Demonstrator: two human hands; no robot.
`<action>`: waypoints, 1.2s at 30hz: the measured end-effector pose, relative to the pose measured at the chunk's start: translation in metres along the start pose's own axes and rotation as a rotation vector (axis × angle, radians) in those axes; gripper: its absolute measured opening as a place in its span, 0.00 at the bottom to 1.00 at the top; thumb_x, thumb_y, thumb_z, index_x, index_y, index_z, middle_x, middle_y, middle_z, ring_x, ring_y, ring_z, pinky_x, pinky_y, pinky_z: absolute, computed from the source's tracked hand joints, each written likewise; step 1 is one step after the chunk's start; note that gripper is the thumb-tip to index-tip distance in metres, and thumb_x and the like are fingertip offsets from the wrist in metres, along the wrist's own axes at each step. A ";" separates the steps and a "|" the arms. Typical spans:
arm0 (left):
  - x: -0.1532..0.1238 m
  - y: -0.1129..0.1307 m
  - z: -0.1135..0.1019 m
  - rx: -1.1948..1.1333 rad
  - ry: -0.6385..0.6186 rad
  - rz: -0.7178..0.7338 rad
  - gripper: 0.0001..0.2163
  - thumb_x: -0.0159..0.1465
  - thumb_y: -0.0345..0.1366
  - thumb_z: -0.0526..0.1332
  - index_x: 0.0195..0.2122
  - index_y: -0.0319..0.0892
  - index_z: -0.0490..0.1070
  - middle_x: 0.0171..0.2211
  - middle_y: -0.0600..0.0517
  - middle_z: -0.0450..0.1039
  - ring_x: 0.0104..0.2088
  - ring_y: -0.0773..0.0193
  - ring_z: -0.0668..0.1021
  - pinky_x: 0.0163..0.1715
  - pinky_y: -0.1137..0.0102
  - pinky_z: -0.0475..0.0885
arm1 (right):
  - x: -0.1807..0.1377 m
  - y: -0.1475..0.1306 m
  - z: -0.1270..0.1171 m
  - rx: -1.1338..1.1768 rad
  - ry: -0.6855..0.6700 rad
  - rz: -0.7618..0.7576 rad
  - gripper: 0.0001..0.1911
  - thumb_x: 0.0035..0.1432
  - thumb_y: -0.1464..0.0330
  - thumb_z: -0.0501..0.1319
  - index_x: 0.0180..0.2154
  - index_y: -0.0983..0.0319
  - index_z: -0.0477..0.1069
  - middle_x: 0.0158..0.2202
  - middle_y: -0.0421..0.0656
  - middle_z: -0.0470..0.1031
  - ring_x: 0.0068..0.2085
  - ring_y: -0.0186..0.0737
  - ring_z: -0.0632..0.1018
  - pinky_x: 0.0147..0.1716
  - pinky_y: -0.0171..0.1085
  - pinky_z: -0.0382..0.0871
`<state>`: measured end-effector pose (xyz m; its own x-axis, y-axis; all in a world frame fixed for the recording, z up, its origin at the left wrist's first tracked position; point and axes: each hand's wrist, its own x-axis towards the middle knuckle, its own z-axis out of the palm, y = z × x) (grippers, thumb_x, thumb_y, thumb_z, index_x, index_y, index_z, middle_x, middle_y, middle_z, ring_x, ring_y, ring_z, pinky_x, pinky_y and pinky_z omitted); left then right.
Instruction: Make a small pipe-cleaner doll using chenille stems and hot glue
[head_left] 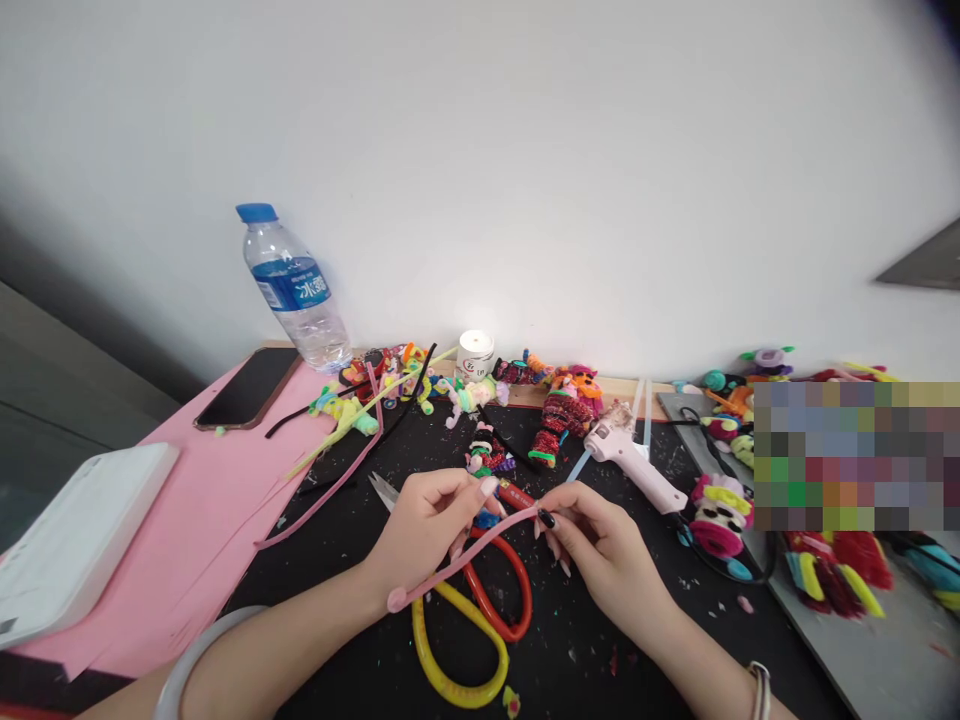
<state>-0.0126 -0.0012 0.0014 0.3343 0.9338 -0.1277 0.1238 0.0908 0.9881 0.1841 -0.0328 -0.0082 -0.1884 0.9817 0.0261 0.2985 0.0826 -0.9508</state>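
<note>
My left hand and my right hand are both pinched on a pink pipe cleaner above a black mat. The pipe cleaner runs from a curled end at lower left up to my right fingertips. Right beneath my hands lie scissors with one red and one yellow handle. A small figure made of pipe cleaners lies just beyond my fingers.
A pink glue gun lies right of my hands. Several pipe-cleaner figures and loose stems crowd the back by a water bottle and a tape roll. On the pink sheet sit a phone and a white box.
</note>
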 end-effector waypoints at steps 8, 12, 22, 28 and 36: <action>-0.002 0.004 0.001 -0.074 -0.074 -0.004 0.18 0.60 0.41 0.59 0.51 0.46 0.67 0.49 0.46 0.72 0.17 0.77 0.67 0.16 0.78 0.62 | -0.003 -0.001 0.001 -0.041 -0.002 -0.030 0.07 0.62 0.69 0.51 0.35 0.62 0.67 0.21 0.37 0.65 0.20 0.31 0.66 0.20 0.30 0.62; -0.002 0.004 0.003 0.061 -0.231 0.015 0.13 0.60 0.41 0.59 0.39 0.38 0.76 0.33 0.48 0.78 0.28 0.67 0.75 0.28 0.75 0.68 | -0.004 -0.002 0.001 -0.122 -0.016 -0.093 0.08 0.61 0.71 0.51 0.35 0.61 0.69 0.24 0.39 0.69 0.22 0.32 0.68 0.22 0.30 0.64; -0.003 0.003 0.004 0.252 -0.297 0.050 0.15 0.63 0.42 0.54 0.32 0.36 0.75 0.22 0.51 0.73 0.18 0.73 0.63 0.18 0.77 0.57 | -0.004 -0.004 0.001 -0.300 -0.015 -0.238 0.08 0.60 0.74 0.53 0.36 0.60 0.70 0.31 0.41 0.75 0.31 0.36 0.76 0.32 0.32 0.69; -0.005 0.001 0.006 0.282 -0.254 0.070 0.15 0.63 0.42 0.54 0.29 0.37 0.73 0.20 0.52 0.72 0.18 0.72 0.64 0.18 0.77 0.57 | -0.003 -0.005 0.002 -0.337 -0.015 -0.220 0.08 0.60 0.75 0.54 0.35 0.60 0.70 0.30 0.41 0.76 0.30 0.36 0.76 0.32 0.33 0.69; -0.007 0.002 0.007 0.278 -0.265 0.068 0.14 0.63 0.41 0.54 0.27 0.37 0.71 0.20 0.53 0.71 0.17 0.73 0.62 0.17 0.77 0.56 | -0.004 -0.005 0.003 -0.332 -0.030 -0.234 0.07 0.59 0.74 0.54 0.34 0.59 0.70 0.30 0.41 0.76 0.31 0.37 0.76 0.32 0.33 0.68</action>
<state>-0.0076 -0.0097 0.0031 0.5757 0.8093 -0.1162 0.3295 -0.0996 0.9389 0.1808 -0.0373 -0.0040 -0.3132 0.9247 0.2164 0.5291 0.3591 -0.7689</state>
